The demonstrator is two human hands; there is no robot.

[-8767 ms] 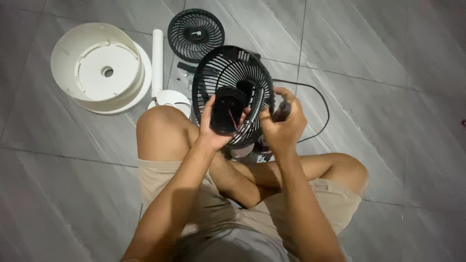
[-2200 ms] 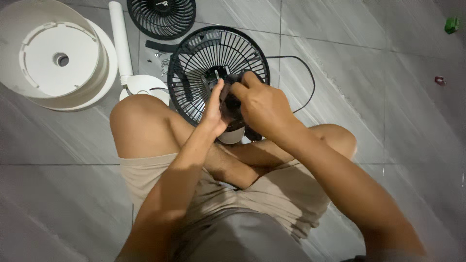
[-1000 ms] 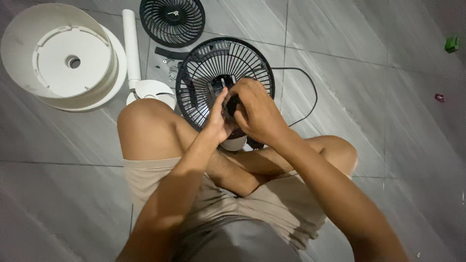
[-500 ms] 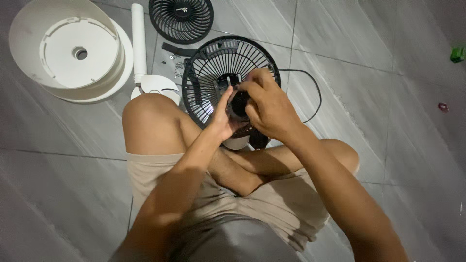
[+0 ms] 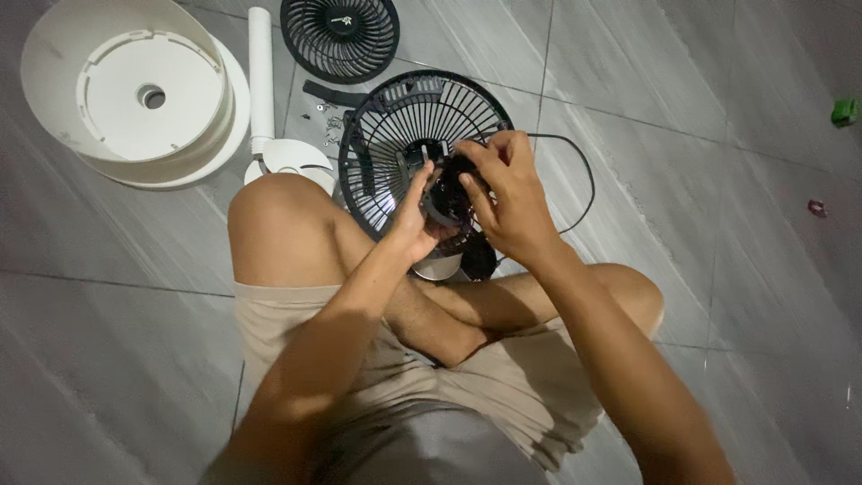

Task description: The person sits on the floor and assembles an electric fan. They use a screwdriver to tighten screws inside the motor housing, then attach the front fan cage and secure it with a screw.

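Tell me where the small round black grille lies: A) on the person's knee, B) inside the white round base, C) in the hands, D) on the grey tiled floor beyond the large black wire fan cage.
D: the small round black grille lies flat on the grey tiled floor beyond the large black wire fan cage, untouched.

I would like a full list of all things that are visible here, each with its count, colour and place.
fan grille: 1, black, upright on the floor before the knees, held at its middle
round cover: 1, black, at the grille's middle, between both hands
second grille: 1, black, flat on the floor, top centre
round base: 1, white, floor, top left
pole: 1, white, floor, right of the base
small screws: several, grey, floor beside the grille
cable: 1, black, floor, right of the grille
small object: 1, green, floor, far right
floor: grey tiles
left hand: on the cover's left side
right hand: on the cover's right side
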